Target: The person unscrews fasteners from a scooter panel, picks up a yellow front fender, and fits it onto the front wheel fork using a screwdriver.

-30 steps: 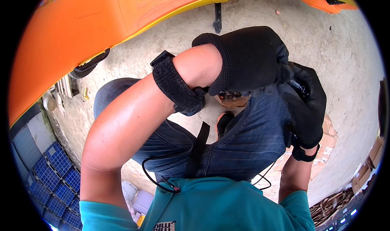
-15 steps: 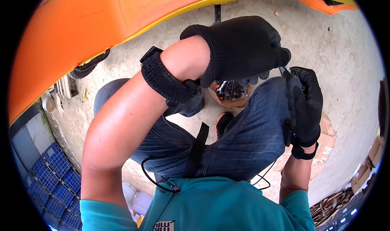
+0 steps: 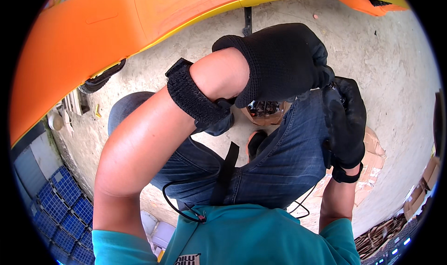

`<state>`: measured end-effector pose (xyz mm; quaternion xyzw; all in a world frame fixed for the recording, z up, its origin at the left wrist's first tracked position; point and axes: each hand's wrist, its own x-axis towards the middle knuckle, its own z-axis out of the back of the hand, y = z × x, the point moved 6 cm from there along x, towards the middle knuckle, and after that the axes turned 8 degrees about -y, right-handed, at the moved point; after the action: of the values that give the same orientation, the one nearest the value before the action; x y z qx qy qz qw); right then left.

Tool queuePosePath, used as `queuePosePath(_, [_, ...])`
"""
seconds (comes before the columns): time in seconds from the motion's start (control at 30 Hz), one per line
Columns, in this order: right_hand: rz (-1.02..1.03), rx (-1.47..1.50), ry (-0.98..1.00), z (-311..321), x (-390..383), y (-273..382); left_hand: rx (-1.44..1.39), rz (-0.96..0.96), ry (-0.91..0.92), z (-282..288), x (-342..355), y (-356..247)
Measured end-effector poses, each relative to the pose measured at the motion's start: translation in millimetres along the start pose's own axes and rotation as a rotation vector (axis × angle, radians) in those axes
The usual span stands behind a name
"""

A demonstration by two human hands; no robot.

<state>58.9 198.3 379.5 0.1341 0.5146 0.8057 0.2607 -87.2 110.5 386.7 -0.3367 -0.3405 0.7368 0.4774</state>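
Two black-gloved hands meet above the right leg of the jeans (image 3: 288, 153): the right hand (image 3: 345, 116) has its fingers folded around a small shiny piece (image 3: 332, 85), mostly hidden, while the left hand (image 3: 285, 62) reaches across with curled fingertips close to it, and whether they pinch it I cannot tell. With the piece between bulky glove fingers, a loose pinch could let it slip, probably onto the jeans or the concrete floor (image 3: 400, 83). Partly under the left hand stands an open cardboard box (image 3: 265, 120) of small dark parts (image 3: 266, 107); anything dropped in there might be hard to pick out. Farther back, the black cable (image 3: 164, 190) looped over the lap could snag if an arm swings low, and a careless shoe (image 3: 255, 143) might nudge the box
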Motion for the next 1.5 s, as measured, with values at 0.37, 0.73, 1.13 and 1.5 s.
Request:
queuePosePath(0.37, [-0.051, 0.008, 0.027, -0.2, -1.3, -3.6, 0.057, -0.027, -0.024, 0.5, 0.8, 0.3])
queuePosePath(0.73, [-0.214, -0.050, -0.006, 3.8, -3.4, -4.6, 0.147, -0.146, -0.049, 7.9, 0.1, -2.6])
queuePosePath(1.13, [-0.393, 0.004, -0.083, 92.2, -23.2, -123.7, 0.195, -0.267, -0.012, 0.6, -3.1, 32.5])
queuePosePath(1.5, [-0.052, -0.839, -0.313, 148.1, -115.3, -273.6, 0.489, 0.346, 0.652, -138.8, -59.0, 160.4])
